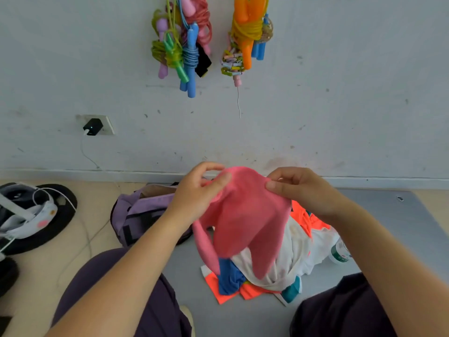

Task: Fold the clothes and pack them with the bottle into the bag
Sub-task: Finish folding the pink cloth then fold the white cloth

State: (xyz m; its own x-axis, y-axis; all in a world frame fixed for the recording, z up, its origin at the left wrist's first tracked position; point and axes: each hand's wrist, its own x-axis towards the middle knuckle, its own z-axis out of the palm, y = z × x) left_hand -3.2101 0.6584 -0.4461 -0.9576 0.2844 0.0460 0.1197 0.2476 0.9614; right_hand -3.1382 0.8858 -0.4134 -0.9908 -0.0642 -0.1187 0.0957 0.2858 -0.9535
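Observation:
I hold a pink garment [245, 215] up in front of me, above the floor. My left hand [196, 190] pinches its upper left edge and my right hand [298, 188] pinches its upper right edge. Below it lies a heap of clothes [286, 254] in white, orange, blue and teal on a grey mat [388, 227]. A clear bottle with a green label [340, 252] lies at the heap's right side, partly hidden by white cloth. The purple bag [138, 212] sits open to the left, behind my left forearm.
My knees in dark trousers frame the mat at the bottom left and right. A black round object with white straps and a cable [31, 215] lies on the floor at the far left. Skipping ropes [187, 45] hang on the wall ahead, above a socket with a charger [93, 127].

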